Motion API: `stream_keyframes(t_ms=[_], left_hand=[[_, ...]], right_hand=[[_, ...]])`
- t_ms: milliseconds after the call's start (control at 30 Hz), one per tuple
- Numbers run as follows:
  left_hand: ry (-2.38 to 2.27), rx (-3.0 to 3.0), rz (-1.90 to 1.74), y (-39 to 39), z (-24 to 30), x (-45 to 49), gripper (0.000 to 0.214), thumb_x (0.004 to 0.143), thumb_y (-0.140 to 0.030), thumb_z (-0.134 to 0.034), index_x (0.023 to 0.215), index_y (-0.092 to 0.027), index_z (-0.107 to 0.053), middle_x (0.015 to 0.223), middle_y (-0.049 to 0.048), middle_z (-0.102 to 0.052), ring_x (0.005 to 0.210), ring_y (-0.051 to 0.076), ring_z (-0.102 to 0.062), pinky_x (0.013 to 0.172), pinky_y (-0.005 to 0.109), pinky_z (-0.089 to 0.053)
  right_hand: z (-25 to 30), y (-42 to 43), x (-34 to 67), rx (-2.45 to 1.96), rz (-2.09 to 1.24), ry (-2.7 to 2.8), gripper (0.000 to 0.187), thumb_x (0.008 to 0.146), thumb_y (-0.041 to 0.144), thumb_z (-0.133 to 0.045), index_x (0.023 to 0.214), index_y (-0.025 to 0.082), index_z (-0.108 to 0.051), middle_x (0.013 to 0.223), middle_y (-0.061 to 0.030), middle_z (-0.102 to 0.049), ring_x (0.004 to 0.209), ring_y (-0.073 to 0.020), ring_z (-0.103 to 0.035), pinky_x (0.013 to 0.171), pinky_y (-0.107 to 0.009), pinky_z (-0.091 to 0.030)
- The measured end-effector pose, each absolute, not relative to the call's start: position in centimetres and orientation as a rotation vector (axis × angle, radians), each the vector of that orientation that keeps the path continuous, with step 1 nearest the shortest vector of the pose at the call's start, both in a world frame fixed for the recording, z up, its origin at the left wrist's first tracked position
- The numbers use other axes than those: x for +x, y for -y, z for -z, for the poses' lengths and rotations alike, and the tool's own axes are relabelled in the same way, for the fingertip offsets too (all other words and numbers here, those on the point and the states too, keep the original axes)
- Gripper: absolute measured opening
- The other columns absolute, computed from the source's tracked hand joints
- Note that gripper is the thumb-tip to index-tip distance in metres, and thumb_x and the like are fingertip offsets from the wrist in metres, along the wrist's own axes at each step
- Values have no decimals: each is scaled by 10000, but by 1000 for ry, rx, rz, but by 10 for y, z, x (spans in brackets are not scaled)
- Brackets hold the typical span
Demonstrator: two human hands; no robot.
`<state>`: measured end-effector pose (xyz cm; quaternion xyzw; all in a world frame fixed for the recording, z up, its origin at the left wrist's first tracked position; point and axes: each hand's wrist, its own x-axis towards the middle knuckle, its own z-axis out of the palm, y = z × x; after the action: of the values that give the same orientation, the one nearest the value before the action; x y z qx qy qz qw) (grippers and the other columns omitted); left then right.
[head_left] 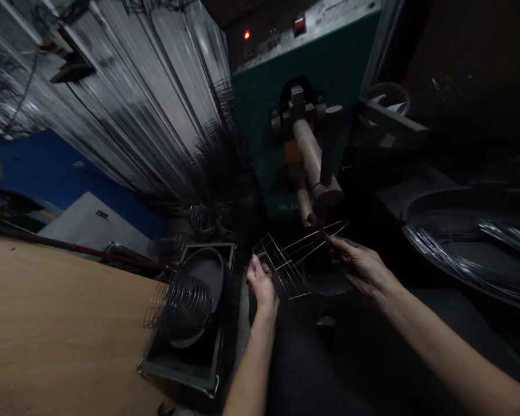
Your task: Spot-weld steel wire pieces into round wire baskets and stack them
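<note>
A small wire grid frame (292, 257) of thin metal rods is held between both my hands, just below the green machine (286, 98). My left hand (262, 283) is closed on the frame's near left corner. My right hand (357, 263) pinches the frame's far right end, where the rods run together. Directly above the frame, the machine's copper-coloured arm (312, 156) slopes down toward it. The frame is tilted, with its right end higher.
A dark metal tray (186, 364) at the left holds a stack of wire rings (179, 303). More wire coils (221, 167) pile up behind it. A wooden tabletop (47, 323) lies at the left. A large pan of wire (472, 242) sits at the right.
</note>
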<state>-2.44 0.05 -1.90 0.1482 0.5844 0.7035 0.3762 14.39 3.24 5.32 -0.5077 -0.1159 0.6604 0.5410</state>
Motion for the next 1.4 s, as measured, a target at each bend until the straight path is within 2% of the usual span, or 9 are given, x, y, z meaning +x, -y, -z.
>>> stream_keyframes(t_ms=[367,600,767,967,1167,1300,1400], left_hand=[[-1446,341,-1768,-8,4,-28,533,690,-654,-644,803,-135,-602,545,-75,-379,461,33,-333,455,155,-254],[-1370,353,-1739,0,0,-28,459,741,-547,-655,944,-136,-669,552,-77,-350,449,20,-276,435,145,-217],[-1348,299,-1786,-5,-3,-26,425,722,-508,-683,901,-123,-673,545,-83,-331,438,11,-262,432,149,-191],[-1354,307,-1824,-14,-2,-31,417,714,-495,-687,895,-120,-679,529,-81,-369,435,14,-290,429,146,-205],[-1354,282,-1787,-18,-7,-36,380,724,-463,-680,873,-114,-671,505,-96,-333,398,7,-263,413,144,-194],[-1371,332,-1767,-13,-8,-31,351,781,-454,-629,873,-118,-663,517,-89,-341,410,12,-284,421,141,-211],[-1397,272,-1788,10,2,-17,334,815,-456,-592,891,-136,-653,587,-61,-421,470,19,-361,467,136,-285]], right_hand=[[-63,-41,141,-1257,-1555,276,129,685,62,-746,659,149,-655,591,1,-593,487,-63,-525,350,-102,-410],[-67,-38,144,-1213,-1617,261,138,803,81,-647,678,133,-676,608,-7,-610,472,-58,-520,370,-122,-404],[-61,-30,157,-1220,-1575,245,60,788,107,-685,734,133,-696,675,-14,-643,533,-69,-553,389,-122,-427],[-61,-25,164,-1255,-1547,261,62,718,99,-738,714,146,-697,699,-17,-648,543,-75,-556,402,-127,-437],[-66,-18,162,-1243,-1623,286,54,770,93,-672,749,124,-711,699,-20,-627,527,-64,-528,396,-130,-388],[-60,17,186,-1363,-1626,521,89,805,162,-665,856,156,-738,744,-27,-648,597,-85,-550,482,-153,-414],[-39,52,223,-1681,-1216,939,90,768,158,-705,837,211,-725,862,-36,-683,802,-149,-615,734,-232,-472]])
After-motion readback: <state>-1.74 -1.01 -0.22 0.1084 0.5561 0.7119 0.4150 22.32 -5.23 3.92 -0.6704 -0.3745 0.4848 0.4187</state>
